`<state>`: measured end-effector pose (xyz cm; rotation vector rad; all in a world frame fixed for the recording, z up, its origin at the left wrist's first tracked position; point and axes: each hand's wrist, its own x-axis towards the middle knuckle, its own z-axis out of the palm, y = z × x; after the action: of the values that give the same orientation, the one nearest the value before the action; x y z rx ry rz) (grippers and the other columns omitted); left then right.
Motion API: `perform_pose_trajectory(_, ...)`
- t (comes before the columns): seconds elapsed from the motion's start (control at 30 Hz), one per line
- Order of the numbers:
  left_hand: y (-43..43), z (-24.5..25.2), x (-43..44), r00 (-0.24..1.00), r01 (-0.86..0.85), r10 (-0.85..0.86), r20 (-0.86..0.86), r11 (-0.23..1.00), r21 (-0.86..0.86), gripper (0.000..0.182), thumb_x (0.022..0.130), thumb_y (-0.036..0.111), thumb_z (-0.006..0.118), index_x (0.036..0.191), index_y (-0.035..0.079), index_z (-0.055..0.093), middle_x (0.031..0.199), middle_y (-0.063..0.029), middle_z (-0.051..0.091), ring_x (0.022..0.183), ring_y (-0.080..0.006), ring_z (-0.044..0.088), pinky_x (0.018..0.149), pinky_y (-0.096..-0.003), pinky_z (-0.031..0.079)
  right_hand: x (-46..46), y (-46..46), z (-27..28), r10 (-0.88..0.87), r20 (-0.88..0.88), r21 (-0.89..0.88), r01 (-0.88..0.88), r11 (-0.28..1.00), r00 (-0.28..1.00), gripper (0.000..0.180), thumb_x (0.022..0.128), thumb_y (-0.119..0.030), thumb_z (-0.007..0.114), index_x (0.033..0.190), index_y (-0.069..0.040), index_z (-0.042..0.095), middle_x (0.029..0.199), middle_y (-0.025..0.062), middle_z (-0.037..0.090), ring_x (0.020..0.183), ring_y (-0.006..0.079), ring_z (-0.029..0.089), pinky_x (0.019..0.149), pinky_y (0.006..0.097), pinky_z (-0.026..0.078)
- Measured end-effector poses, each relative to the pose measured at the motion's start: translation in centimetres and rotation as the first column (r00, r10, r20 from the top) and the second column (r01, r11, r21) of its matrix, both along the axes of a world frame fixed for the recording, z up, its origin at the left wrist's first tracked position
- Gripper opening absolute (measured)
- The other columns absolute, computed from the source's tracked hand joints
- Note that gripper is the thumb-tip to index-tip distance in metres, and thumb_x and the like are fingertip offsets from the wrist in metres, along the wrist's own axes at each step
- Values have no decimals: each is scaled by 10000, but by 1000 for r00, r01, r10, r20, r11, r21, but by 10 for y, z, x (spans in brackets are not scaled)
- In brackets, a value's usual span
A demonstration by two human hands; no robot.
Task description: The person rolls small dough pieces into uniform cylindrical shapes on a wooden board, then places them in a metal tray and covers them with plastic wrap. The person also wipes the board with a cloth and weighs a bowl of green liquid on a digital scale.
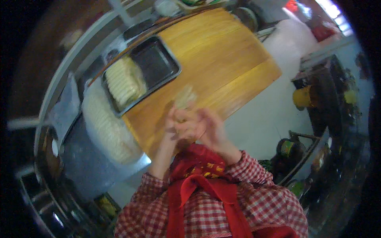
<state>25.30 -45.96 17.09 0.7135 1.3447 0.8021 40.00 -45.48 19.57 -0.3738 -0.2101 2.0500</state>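
My left hand and my right hand come together over the near edge of a wooden board, fingers overlapping and blurred. Just beyond the fingertips is a pale piece, perhaps dough; the blur hides which hand, if either, grips it. A dark metal tray rests at the board's left side. Its near-left half holds a packed row of pale dough strips, while the dark bottom shows in the other half.
Left of the board, a long pale mass under clear plastic lies on a metal surface. A thin wooden rod runs along the board's far-left edge. At right stand a dark cabinet and a yellow container.
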Motion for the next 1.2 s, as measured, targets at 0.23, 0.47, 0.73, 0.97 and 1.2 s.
perform_pose_trajectory(0.23,4,-43,77,761,-243,421,494,891,-385,374,1026,316,386,1252,75,560,1169,-88,614,1077,-225,597,904,-366,511,1,7,-53,-201,725,50,241,969,659,305,1003,-183,514,1264,-31,558,1028,114,688,664,175,624,530,293,492)
perform_pose_trajectory(0.47,13,-28,25,839,-264,418,348,872,-412,329,1015,265,427,1248,76,560,1154,-81,624,1060,-230,605,889,-395,528,-7,11,-51,-813,539,648,-509,566,-218,423,837,-139,623,1255,-78,597,1376,138,512,1138,313,560,889,443,480)
perform_pose_trajectory(0.73,33,-40,-147,327,840,30,-945,449,305,418,840,165,647,1251,102,597,1468,-188,437,1303,-425,403,1103,-570,276,53,-64,-114,-523,804,316,-541,780,-284,501,767,-98,666,1257,-74,562,1398,151,485,1217,365,482,975,481,428)
perform_pose_trajectory(0.97,81,-45,-249,-390,823,-364,-846,274,-497,476,815,175,716,1251,24,600,1261,-226,561,1154,-346,565,943,-474,485,173,-189,-133,55,882,174,433,885,-467,316,894,-153,600,1154,26,581,1116,181,645,1025,330,612,915,423,484)
perform_pose_trajectory(1.2,85,-30,-65,27,837,-445,-895,500,-223,346,886,90,638,1210,-27,617,1128,-207,640,1136,-321,581,957,-448,485,298,-424,-186,-684,728,-344,892,-295,55,314,934,-341,625,998,-44,545,1104,203,618,901,308,639,741,467,562)
